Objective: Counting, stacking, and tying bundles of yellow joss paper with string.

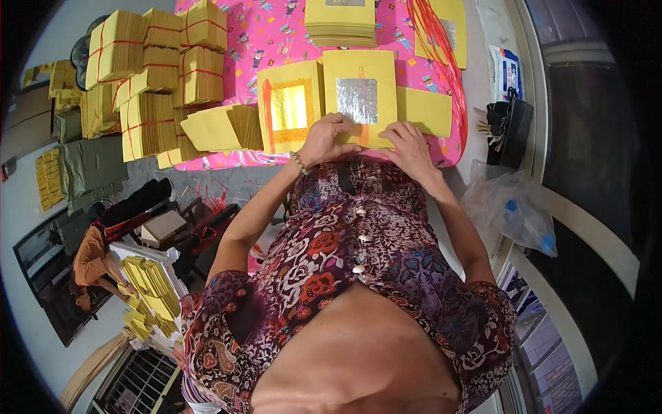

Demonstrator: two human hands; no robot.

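Note:
Just in front of my body, a yellow joss paper stack [379, 83] with a silver square on top lies on the pink table. A thin reddish strip [365, 131] shows above and below the square. My left hand [328, 141] closes on the stack's near left corner, thumb toward the near edge. At the near right corner, my right hand [409, 143] has its fingers bent over the edge. Whether either hand also pinches a strand is too small to tell. Left of it lies a yellow stack with a gold square [288, 107] and orange border.
Several bundles tied with red string [148, 127] pile up at the left. Loose red strings [441, 41] hang over the table's right side. Another yellow stack [340, 34] stands at the far edge. A clear plastic bag [514, 207] is at right. Another person [93, 259] bends over yellow stacks at far left.

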